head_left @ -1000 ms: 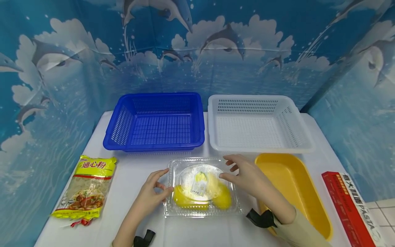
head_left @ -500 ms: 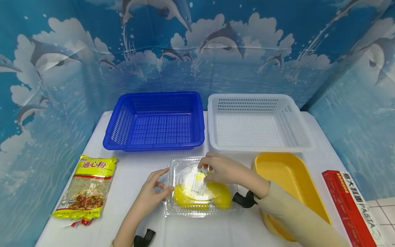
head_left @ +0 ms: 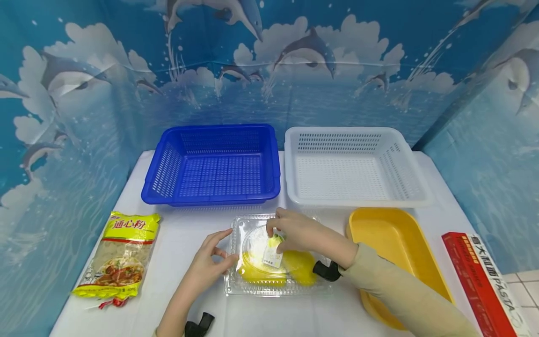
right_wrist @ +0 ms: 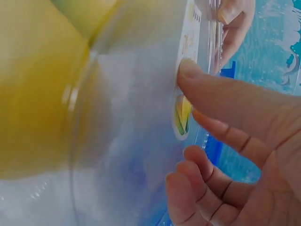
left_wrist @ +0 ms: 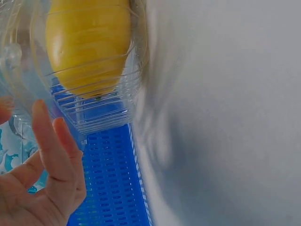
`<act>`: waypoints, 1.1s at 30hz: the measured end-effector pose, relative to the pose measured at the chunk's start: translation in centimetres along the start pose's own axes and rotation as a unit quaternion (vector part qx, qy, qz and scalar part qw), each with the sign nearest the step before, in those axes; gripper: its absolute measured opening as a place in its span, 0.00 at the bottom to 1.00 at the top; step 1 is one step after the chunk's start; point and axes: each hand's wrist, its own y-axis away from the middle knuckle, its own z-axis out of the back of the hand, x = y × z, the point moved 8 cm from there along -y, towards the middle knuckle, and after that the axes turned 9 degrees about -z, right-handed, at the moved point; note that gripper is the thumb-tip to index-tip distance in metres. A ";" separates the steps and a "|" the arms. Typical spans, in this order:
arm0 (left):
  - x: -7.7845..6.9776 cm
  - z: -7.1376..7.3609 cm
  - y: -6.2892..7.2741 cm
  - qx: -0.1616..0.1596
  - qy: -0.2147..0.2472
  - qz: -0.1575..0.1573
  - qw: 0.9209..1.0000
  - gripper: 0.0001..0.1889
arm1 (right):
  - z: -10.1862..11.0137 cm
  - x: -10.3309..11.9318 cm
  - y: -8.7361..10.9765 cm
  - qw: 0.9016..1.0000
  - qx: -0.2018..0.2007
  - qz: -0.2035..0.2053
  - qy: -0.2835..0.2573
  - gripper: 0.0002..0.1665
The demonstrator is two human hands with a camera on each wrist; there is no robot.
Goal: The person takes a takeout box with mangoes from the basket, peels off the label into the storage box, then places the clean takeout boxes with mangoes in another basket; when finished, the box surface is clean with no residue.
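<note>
A clear plastic clamshell box point(head_left: 252, 289) lies on the white table, with yellow fruit point(head_left: 301, 267) inside. A small printed label point(head_left: 273, 255) is on its lid. My right hand point(head_left: 301, 231) reaches over the box from the right, its fingers curled, with thumb and index finger at the edges of the label. In the right wrist view the thumb point(right_wrist: 190, 70) touches the label's face. My left hand point(head_left: 210, 255) stays beside the box's left edge, its thumb and index finger spread along it and nothing gripped. The left wrist view shows its fingers point(left_wrist: 51, 146) extended near the box wall.
Behind the box stand a blue basket point(head_left: 210, 199) and a white basket point(head_left: 358, 199). A yellow tray point(head_left: 391, 243) is at the right under my forearm, beside a red pasta box point(head_left: 476, 281). A yellow pasta bag point(head_left: 120, 262) lies at the far left.
My right hand has moved left from the box's right edge onto the label on the lid, its fingers curling there. The left hand and the box have stayed in place.
</note>
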 end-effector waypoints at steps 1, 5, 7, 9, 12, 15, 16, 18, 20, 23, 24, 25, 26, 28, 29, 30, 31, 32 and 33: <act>0.0 0.0 0.0 -0.001 0.002 -0.001 1.000 0.35 | 0.0 0.1 0.0 1.000 -0.001 0.003 0.003 0.14; -0.2 0.0 0.1 -0.002 0.001 -0.003 1.000 0.34 | 0.0 0.2 0.0 1.000 -0.013 0.012 0.010 0.16; -0.2 0.0 0.1 -0.003 -0.002 -0.004 1.000 0.34 | 0.1 0.3 0.0 1.000 -0.023 0.012 0.013 0.17; -0.1 0.0 0.1 -0.001 -0.006 -0.002 1.000 0.35 | 0.3 0.3 -0.1 0.999 -0.032 0.011 0.019 0.18; -0.1 0.0 0.0 0.000 -0.004 -0.001 1.000 0.35 | 0.4 0.1 -0.2 0.999 -0.036 0.002 0.024 0.19; -0.2 0.0 0.0 0.000 -0.005 -0.001 1.000 0.35 | 0.4 -0.1 -0.3 0.999 -0.036 -0.004 0.022 0.19; -0.2 0.0 0.0 0.000 -0.005 0.001 1.000 0.35 | 0.4 -0.1 -0.3 0.999 -0.035 -0.004 0.019 0.19; -0.3 0.1 0.0 0.001 -0.005 -0.004 1.000 0.34 | 0.4 -0.1 -0.3 0.999 -0.035 0.001 0.017 0.18; -0.4 0.0 0.0 0.001 -0.004 -0.007 1.000 0.34 | 0.4 -0.1 -0.3 0.999 -0.033 0.006 0.016 0.18; -0.5 0.1 0.0 0.000 -0.003 -0.009 1.000 0.34 | 0.3 -0.2 -0.3 0.999 -0.028 0.008 0.015 0.18; -0.5 0.1 0.0 0.000 -0.003 -0.008 1.000 0.34 | 0.3 -0.2 -0.3 1.000 -0.027 0.005 0.014 0.18; -0.5 0.1 0.0 0.000 -0.002 -0.007 1.000 0.34 | 0.2 -0.3 -0.3 1.000 -0.026 0.001 0.013 0.19; -0.5 0.1 0.0 0.000 -0.002 -0.007 1.000 0.34 | 0.2 -0.4 -0.3 1.000 -0.025 -0.005 0.011 0.19; -0.5 0.1 0.0 0.002 0.000 -0.007 1.000 0.34 | 0.2 -0.6 -0.4 0.999 -0.027 -0.015 0.006 0.20; -0.5 0.1 0.0 0.002 0.000 -0.007 1.000 0.34 | 0.2 -0.6 -0.4 0.999 -0.028 -0.018 0.005 0.20; -0.5 0.1 0.1 0.002 -0.001 -0.007 1.000 0.34 | 0.2 -0.6 -0.4 0.999 -0.030 -0.020 0.005 0.20; -0.5 0.1 0.1 0.003 -0.001 -0.007 1.000 0.34 | 0.2 -0.6 -0.4 0.999 -0.030 -0.018 0.005 0.20; -0.5 0.1 0.1 0.002 -0.002 -0.007 1.000 0.33 | 0.2 -0.5 -0.3 0.999 -0.031 -0.016 0.008 0.20; -0.5 0.1 0.1 0.001 -0.003 -0.007 1.000 0.33 | 0.2 -0.4 -0.3 0.999 -0.032 -0.012 0.012 0.19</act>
